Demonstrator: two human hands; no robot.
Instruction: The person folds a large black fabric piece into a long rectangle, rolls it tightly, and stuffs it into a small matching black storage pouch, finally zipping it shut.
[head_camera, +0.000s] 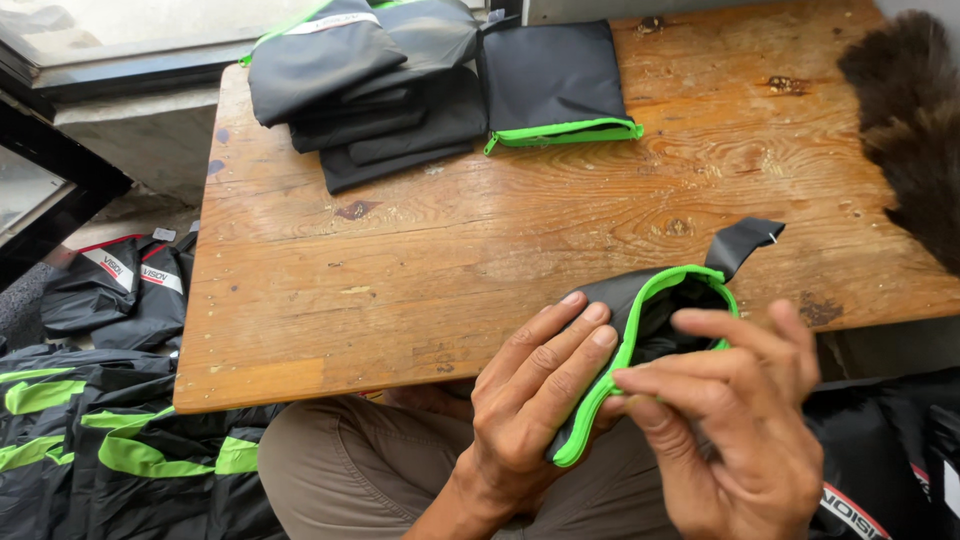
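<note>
Both hands were on it: a small black fabric pouch with a bright green zip edge (655, 310), held at the near edge of the worn wooden surface (420, 260), just over the person's lap. The left hand (535, 395) lay flat against the pouch's outer side, fingers (575, 335) stretched long and close together, pressing the black cloth from the left. The right hand (745, 415) came in from the other side, thumb and forefinger pinched on the green zip band low down, the other fingers curled loosely above the pouch's open mouth. The mouth gaped a little, dark inside, and a black fabric tab (745, 243) stuck up from its far end onto the wood.

Further back on the surface sat a pile of folded black pouches (370, 85), stacked untidily at the far left corner. Just beside it to the right lay a single flat black pouch with a green zip along its near edge (555, 85). At the far right edge a dark brown feathery or furry brush-like thing (910, 120) hung into view; what it was, hard to tell.

Down on the floor to the left lay black garments with lime green stripes (110, 440), and more black packed bundles with red and white labels (120, 285) behind them.
</note>
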